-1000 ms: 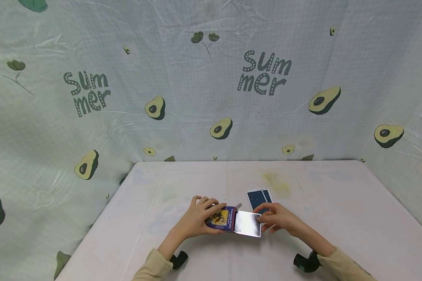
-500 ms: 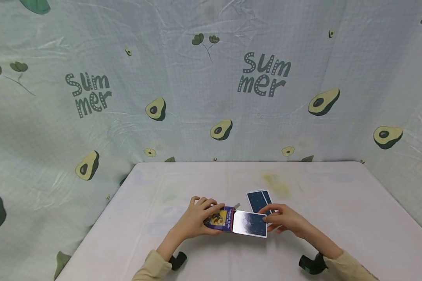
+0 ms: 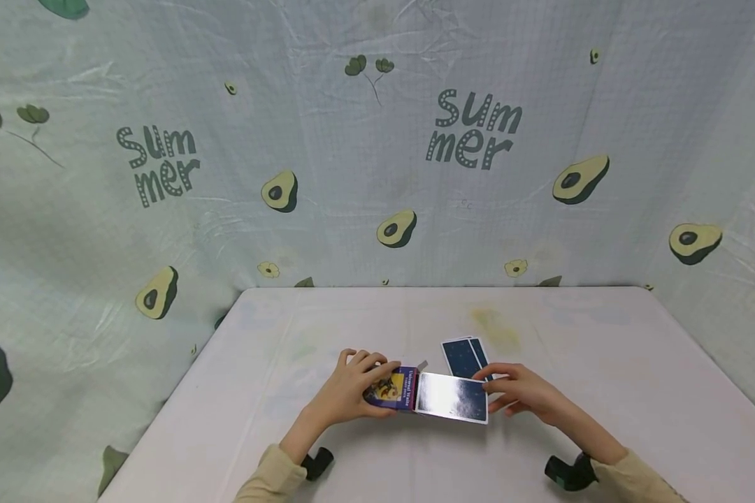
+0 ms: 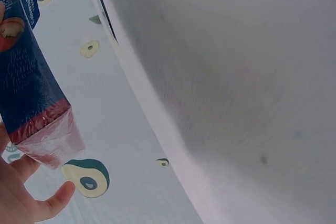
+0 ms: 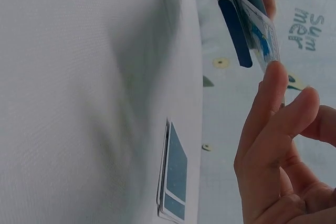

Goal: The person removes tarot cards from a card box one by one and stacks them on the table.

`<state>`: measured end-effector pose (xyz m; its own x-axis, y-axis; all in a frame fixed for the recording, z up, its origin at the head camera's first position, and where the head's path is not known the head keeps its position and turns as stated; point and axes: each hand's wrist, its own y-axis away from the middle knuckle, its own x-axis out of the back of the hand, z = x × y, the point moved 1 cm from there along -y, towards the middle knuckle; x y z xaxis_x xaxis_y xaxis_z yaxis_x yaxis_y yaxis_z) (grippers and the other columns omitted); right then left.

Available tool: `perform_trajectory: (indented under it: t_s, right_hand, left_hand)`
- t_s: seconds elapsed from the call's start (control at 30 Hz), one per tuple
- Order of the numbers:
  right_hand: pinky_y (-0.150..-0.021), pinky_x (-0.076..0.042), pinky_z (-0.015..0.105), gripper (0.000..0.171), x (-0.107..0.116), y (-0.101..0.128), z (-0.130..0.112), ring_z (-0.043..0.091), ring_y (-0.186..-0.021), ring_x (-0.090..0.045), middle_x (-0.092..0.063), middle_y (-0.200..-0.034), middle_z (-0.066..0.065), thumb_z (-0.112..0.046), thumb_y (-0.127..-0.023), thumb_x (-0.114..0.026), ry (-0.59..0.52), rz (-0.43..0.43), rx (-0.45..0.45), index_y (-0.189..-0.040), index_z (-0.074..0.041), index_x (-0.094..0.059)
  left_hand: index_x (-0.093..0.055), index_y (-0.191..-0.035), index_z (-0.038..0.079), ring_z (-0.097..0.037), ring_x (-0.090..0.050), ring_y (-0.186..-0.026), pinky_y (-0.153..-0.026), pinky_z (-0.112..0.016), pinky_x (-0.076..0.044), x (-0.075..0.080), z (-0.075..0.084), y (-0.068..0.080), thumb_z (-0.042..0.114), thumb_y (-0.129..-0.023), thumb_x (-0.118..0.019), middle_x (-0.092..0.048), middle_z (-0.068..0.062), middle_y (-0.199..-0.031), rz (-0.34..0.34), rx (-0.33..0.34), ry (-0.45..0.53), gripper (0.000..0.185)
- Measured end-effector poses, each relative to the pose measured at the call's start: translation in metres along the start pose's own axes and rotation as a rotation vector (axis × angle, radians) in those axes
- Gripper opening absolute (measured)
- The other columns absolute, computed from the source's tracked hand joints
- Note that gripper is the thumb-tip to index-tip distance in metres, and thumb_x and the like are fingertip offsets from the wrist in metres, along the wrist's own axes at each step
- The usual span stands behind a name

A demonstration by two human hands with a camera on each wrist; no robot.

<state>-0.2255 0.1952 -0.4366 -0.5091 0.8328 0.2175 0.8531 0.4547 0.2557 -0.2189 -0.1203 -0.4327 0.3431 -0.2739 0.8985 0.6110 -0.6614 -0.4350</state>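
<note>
My left hand [image 3: 358, 386] grips a purple-blue tarot card box [image 3: 393, 388] lettered "Universal Waite", held above the table. In the left wrist view the box [image 4: 31, 72] has crumpled clear film at one end. A tarot card [image 3: 453, 399] with a shiny dark-blue back sticks most of its length out of the box's right end. My right hand [image 3: 523, 392] pinches the far edge of that card between thumb and fingers. The right wrist view shows the card's printed face [image 5: 261, 30] and the open box flap [image 5: 234, 32].
Several blue-backed cards [image 3: 463, 357] lie in a loose pile on the white table [image 3: 327, 321], just behind the right hand. An avocado-print cloth [image 3: 327, 140] hangs behind the table. Black wrist cameras sit under both sleeves.
The right hand has moved steadily right, drawing the card farther out of the box. The left hand and the box stay nearly where they were, as does the card pile.
</note>
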Motion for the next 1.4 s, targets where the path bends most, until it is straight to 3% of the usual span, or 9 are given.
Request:
perform_trajectory:
  t_s: [0.57,0.9,1.23,1.4]
  right_hand:
    - [-0.057,-0.047,0.025,0.039,0.020,0.009,0.006,0.014,-0.076,-0.066,-0.063,-0.092,0.000,-0.026,-0.087,-0.053,-0.026,0.015,-0.026,-0.117,-0.001,-0.050]
    - [-0.062,-0.047,0.024,0.028,0.033,0.013,0.011,0.010,-0.083,-0.064,-0.063,-0.092,-0.007,-0.026,-0.088,-0.052,-0.072,0.002,-0.032,-0.111,-0.011,-0.055]
    - [-0.061,-0.047,0.018,0.019,0.042,0.015,0.014,0.007,-0.082,-0.064,-0.065,-0.088,-0.007,-0.019,-0.089,-0.051,-0.177,-0.018,0.020,-0.107,-0.013,-0.054]
    - [-0.060,-0.047,0.016,0.020,0.044,0.014,0.016,0.006,-0.080,-0.065,-0.067,-0.084,-0.007,-0.015,-0.088,-0.052,-0.213,-0.006,0.033,-0.107,-0.010,-0.052]
  left_hand:
    - [-0.048,-0.126,0.023,-0.012,-0.046,-0.097,-0.087,-0.042,-0.032,0.001,-0.005,0.002,0.055,-0.064,-0.069,-0.053,0.005,-0.111,-0.005,0.033,0.023,0.073]
    - [-0.048,-0.127,0.022,-0.013,-0.046,-0.100,-0.088,-0.042,-0.032,0.002,-0.008,0.004,0.053,-0.065,-0.069,-0.054,0.004,-0.114,-0.022,0.059,0.038,0.072]
    - [-0.049,-0.124,0.021,-0.013,-0.047,-0.094,-0.083,-0.042,-0.032,0.001,-0.010,0.004,0.054,-0.063,-0.070,-0.055,0.003,-0.110,0.060,0.012,0.023,0.073]
    - [-0.051,-0.123,0.019,-0.012,-0.047,-0.093,-0.083,-0.042,-0.032,0.001,-0.009,0.004,0.053,-0.063,-0.071,-0.055,0.003,-0.110,0.055,0.012,0.026,0.072]
